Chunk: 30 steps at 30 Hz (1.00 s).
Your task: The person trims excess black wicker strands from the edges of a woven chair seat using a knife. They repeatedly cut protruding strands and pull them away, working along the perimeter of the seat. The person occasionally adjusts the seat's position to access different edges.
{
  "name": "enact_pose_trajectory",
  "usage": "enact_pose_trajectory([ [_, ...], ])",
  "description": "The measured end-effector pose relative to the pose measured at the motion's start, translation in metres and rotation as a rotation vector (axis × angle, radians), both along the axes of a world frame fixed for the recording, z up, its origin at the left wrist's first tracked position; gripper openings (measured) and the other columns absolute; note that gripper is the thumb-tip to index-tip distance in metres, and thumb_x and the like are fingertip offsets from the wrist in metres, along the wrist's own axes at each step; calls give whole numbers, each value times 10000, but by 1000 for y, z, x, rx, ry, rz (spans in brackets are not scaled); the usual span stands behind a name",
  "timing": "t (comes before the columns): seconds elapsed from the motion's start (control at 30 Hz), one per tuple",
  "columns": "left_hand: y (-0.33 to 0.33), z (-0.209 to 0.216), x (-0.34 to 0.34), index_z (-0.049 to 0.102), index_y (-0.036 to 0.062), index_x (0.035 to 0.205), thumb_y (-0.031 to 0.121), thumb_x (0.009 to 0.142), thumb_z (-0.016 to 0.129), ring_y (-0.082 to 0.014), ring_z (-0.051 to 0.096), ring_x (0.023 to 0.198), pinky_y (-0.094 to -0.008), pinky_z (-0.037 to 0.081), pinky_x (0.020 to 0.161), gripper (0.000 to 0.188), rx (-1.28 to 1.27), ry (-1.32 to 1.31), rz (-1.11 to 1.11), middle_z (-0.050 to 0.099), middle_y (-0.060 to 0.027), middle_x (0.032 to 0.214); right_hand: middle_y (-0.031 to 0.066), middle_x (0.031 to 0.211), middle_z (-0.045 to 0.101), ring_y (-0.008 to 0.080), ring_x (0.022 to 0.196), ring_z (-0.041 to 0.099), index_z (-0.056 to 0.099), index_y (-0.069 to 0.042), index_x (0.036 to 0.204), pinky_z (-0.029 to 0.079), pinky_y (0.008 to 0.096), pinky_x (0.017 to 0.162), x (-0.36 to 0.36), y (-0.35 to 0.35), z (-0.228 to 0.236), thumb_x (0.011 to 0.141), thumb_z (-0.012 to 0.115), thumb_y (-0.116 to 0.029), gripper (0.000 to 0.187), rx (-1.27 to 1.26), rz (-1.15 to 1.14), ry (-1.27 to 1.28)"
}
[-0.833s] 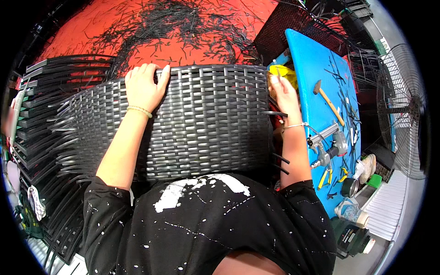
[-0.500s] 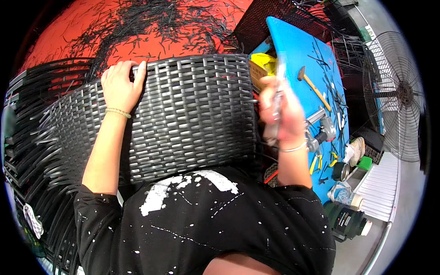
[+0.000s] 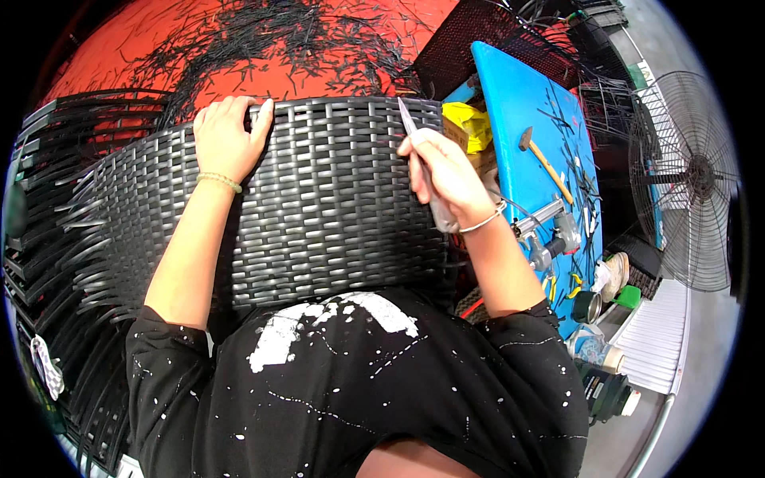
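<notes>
A black woven plastic-rattan panel (image 3: pixel 335 207) lies in front of my body, its far edge curving slightly. My left hand (image 3: pixel 229 139) rests over that far edge, fingers hooked over it and thumb on the near side. In my right hand (image 3: pixel 450 179) is a slim grey tool with a pointed metal blade (image 3: pixel 407 118), its handle showing below my fist. The blade points away from me, its tip at the panel's far edge near the right corner. Whether the tip touches the weave I cannot tell.
Black strip offcuts (image 3: pixel 271 48) lie over the red surface (image 3: pixel 263 82) beyond. To the right, a blue table (image 3: pixel 518 103) holds a hammer (image 3: pixel 548 166), a power tool (image 3: pixel 558 235) and yellow-handled pliers (image 3: pixel 575 285). A large fan (image 3: pixel 697 175) stands farther right; more strip-woven frames (image 3: pixel 48 255) are stacked at left.
My right hand has swung left with the pointed tool, from beside the panel to over its right far corner. My left hand keeps its hold on the edge.
</notes>
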<state>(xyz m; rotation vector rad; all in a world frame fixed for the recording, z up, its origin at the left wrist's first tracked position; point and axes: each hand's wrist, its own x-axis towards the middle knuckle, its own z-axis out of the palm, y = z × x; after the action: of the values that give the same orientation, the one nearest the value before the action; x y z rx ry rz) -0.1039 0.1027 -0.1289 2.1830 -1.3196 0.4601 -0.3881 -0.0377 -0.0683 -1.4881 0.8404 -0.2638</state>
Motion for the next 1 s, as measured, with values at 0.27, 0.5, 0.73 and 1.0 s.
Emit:
enact_pose_trajectory([
  [0.27,-1,4,-3,705,103,901,429,910,619,-248,620,938,-391,400,925,337,1,-2,-14,682,-56,908,229,816,673,429,801,647,687,-7,820,504,500,755,-32,-48,8,1011,400,-456,566,-1055,126,740],
  [0.5,-1,3,-3,696,104,898,410,907,632,-248,618,895,-381,416,878,312,-29,-56,-24,670,-56,879,222,873,700,410,841,677,716,-33,856,530,503,789,-19,-62,7,1011,379,-433,546,-1126,195,793],
  [0.73,-2,4,-5,694,113,882,392,903,643,-244,617,879,-379,424,854,284,-42,-73,-31,662,-52,858,217,870,691,413,857,664,666,-40,895,520,516,781,-19,-61,0,1008,413,-386,444,-1136,203,714],
  [1.0,-2,4,-6,691,110,881,400,905,637,-248,616,882,-388,420,867,296,-50,-56,-35,661,-54,857,207,888,695,404,873,662,681,-46,927,518,499,794,-27,-68,7,1017,393,-392,459,-1122,274,769],
])
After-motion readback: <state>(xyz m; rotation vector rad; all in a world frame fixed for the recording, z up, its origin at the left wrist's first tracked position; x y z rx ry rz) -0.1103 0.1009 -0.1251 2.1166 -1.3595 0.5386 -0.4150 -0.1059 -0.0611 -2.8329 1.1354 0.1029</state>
